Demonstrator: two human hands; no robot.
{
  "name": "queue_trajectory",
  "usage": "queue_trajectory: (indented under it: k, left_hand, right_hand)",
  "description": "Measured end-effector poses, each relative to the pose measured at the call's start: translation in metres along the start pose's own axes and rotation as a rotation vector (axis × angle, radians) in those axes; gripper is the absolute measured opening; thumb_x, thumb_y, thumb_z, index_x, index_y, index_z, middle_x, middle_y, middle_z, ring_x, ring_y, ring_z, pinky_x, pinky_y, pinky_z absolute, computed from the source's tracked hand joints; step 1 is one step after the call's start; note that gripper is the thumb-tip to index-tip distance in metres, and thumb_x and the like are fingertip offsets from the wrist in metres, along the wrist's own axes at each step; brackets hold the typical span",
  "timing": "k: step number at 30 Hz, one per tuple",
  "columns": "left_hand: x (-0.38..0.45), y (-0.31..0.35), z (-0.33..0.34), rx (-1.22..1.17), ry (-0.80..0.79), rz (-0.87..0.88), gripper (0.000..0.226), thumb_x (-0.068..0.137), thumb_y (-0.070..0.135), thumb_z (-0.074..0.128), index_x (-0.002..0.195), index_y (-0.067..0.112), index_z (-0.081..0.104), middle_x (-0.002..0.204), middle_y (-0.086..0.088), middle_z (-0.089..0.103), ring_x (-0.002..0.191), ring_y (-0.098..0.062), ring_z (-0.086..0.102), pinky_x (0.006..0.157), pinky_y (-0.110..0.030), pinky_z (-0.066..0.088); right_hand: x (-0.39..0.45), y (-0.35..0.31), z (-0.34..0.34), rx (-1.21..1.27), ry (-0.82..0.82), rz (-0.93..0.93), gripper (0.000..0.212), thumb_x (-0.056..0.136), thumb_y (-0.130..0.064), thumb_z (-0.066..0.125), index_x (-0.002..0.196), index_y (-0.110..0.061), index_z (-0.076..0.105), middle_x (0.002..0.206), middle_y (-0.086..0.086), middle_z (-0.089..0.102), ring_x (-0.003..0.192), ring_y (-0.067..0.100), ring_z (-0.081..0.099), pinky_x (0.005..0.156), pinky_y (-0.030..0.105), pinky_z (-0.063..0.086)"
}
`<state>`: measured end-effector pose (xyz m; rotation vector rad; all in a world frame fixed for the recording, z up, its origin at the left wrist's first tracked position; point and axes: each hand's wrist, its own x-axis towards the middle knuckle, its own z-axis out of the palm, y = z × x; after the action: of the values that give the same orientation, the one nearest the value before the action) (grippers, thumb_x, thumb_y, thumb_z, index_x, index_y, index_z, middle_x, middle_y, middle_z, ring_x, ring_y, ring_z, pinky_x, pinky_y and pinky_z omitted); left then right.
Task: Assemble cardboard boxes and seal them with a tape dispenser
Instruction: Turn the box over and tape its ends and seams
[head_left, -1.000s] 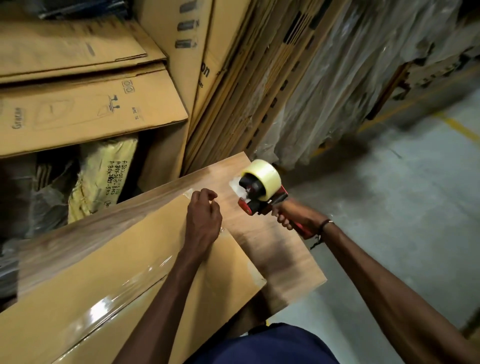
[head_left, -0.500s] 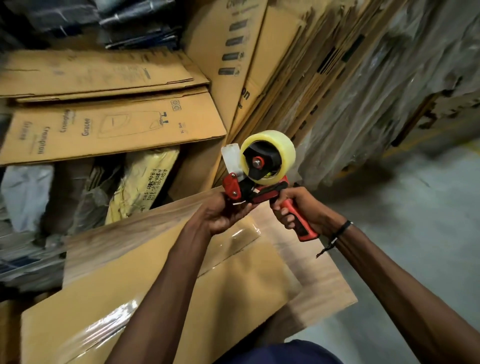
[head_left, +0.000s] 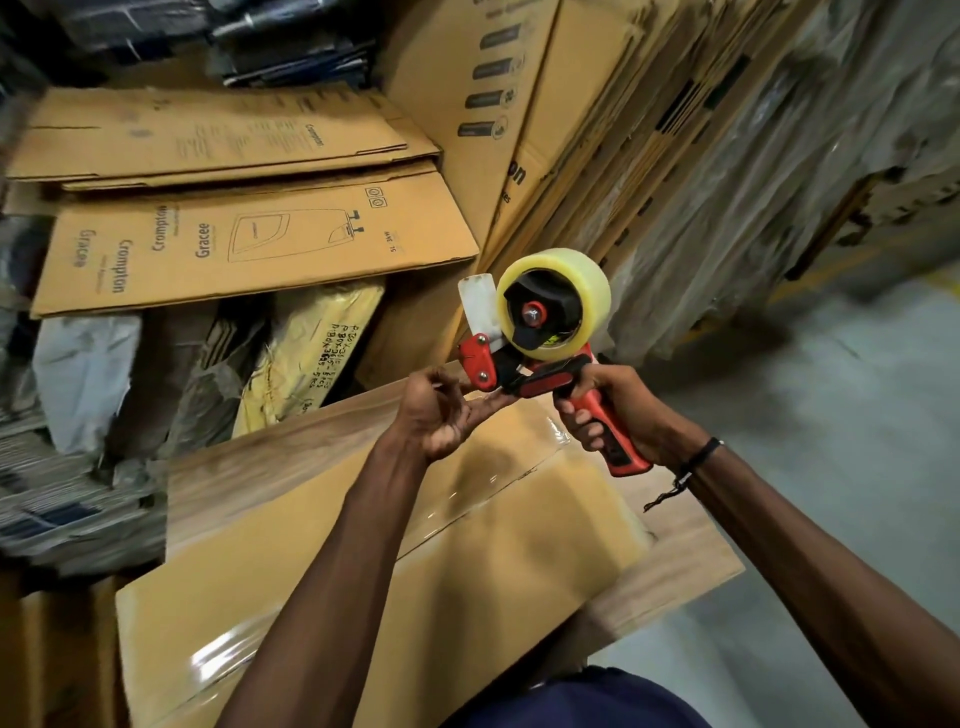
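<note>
A worker's right hand (head_left: 608, 410) grips the light, rigid tape dispenser (head_left: 540, 332) by its handle above the taped cardboard box (head_left: 363, 561); left hand (head_left: 441, 415), fingers curled, apparently picks at its slippery tape end.

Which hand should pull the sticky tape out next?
Probably the left hand. Its fingers are already at the red front of the tape dispenser, under the roll. The right hand is busy gripping the handle.

- The box (head_left: 363, 545) lies on the board (head_left: 691, 561).
- The tape dispenser (head_left: 540, 338) is above its far end, between the left hand (head_left: 441, 415) and right hand (head_left: 618, 410).
- Flat cartons (head_left: 249, 249) lie behind, probably stacked.
</note>
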<state>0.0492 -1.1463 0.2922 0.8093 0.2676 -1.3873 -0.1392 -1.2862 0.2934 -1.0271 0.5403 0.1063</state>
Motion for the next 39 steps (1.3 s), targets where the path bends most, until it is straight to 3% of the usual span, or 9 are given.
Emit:
queue_trajectory:
  k: [3,7,12,15,17,20,26,35,39]
  left_hand:
    - [0.009,0.003,-0.004,0.342,0.025,0.016,0.027,0.106,0.015,0.049,0.129,0.003,0.059,0.126,-0.023,0.067,0.094,-0.037,0.076,0.075,-0.043,0.065]
    - [0.022,0.006,-0.008,0.663,0.15,0.018,0.016,0.107,0.008,0.05,0.112,0.003,0.064,0.095,-0.015,0.071,0.084,-0.022,0.071,0.068,-0.031,0.064]
    - [0.041,0.013,-0.007,0.873,0.254,0.065,0.034,0.105,-0.004,0.045,0.137,-0.008,0.054,0.093,-0.015,0.065,0.076,-0.022,0.064,0.049,-0.023,0.056]
    - [0.042,0.018,0.001,0.955,0.192,0.046,0.024,0.104,-0.01,0.043,0.118,-0.004,0.062,0.087,-0.015,0.066,0.071,-0.02,0.065,0.051,-0.023,0.058]
    - [0.041,0.02,0.004,0.972,0.149,0.018,0.022,0.104,-0.009,0.043,0.106,0.0,0.063,0.088,-0.016,0.067,0.074,-0.021,0.066,0.054,-0.024,0.059]
    - [0.048,0.018,0.005,1.016,0.161,0.061,0.022,0.102,-0.012,0.045,0.113,-0.002,0.062,0.09,-0.015,0.065,0.077,-0.02,0.065,0.059,-0.027,0.06]
    - [0.075,0.025,0.005,1.41,0.173,0.415,0.012,0.09,-0.005,0.073,0.097,0.004,0.07,0.087,-0.009,0.07,0.074,-0.016,0.068,0.074,-0.033,0.062]
    - [0.113,0.047,0.001,1.407,0.161,0.648,0.013,0.086,0.009,0.082,0.093,-0.002,0.078,0.077,-0.017,0.076,0.066,-0.021,0.073,0.061,-0.026,0.06]
    - [0.128,0.044,-0.005,1.423,0.102,0.615,0.014,0.086,0.002,0.081,0.095,-0.007,0.075,0.08,-0.023,0.074,0.056,-0.012,0.069,0.055,-0.02,0.058]
  right_hand:
    - [-0.004,0.006,0.002,-0.045,0.019,-0.027,0.032,0.065,-0.04,0.063,0.074,-0.011,0.055,0.066,0.001,0.043,0.047,0.01,0.035,0.042,0.02,0.033]
    - [-0.01,0.011,0.005,-0.112,0.033,-0.086,0.035,0.07,-0.045,0.061,0.074,-0.01,0.056,0.069,0.007,0.05,0.049,0.013,0.039,0.043,0.022,0.035]
    - [-0.01,0.013,0.004,-0.13,0.119,-0.147,0.063,0.084,-0.053,0.064,0.092,0.009,0.061,0.095,0.032,0.071,0.052,0.021,0.058,0.039,0.02,0.038]
    - [-0.015,0.013,0.001,-0.154,0.164,-0.156,0.053,0.092,-0.054,0.056,0.079,-0.004,0.068,0.102,0.045,0.063,0.052,0.019,0.062,0.039,0.02,0.036]
    - [-0.018,0.012,-0.001,-0.164,0.181,-0.155,0.051,0.091,-0.057,0.057,0.07,-0.011,0.064,0.093,0.038,0.066,0.051,0.02,0.06,0.04,0.021,0.037]
    - [-0.019,0.011,-0.004,-0.221,0.199,-0.142,0.055,0.09,-0.062,0.06,0.071,-0.011,0.055,0.066,0.013,0.056,0.047,0.019,0.045,0.04,0.022,0.036]
    - [-0.021,0.014,-0.008,-0.199,0.239,-0.129,0.054,0.085,-0.064,0.067,0.072,-0.013,0.052,0.06,0.002,0.037,0.047,0.014,0.03,0.042,0.023,0.03]
    - [-0.045,0.033,-0.032,-0.165,0.366,-0.16,0.049,0.089,-0.061,0.062,0.067,-0.019,0.066,0.062,0.003,0.033,0.049,0.016,0.027,0.046,0.025,0.024]
    - [-0.051,0.057,-0.04,-0.168,0.387,-0.133,0.062,0.085,-0.066,0.065,0.107,-0.01,0.079,0.065,0.002,0.034,0.052,0.014,0.028,0.047,0.027,0.024]
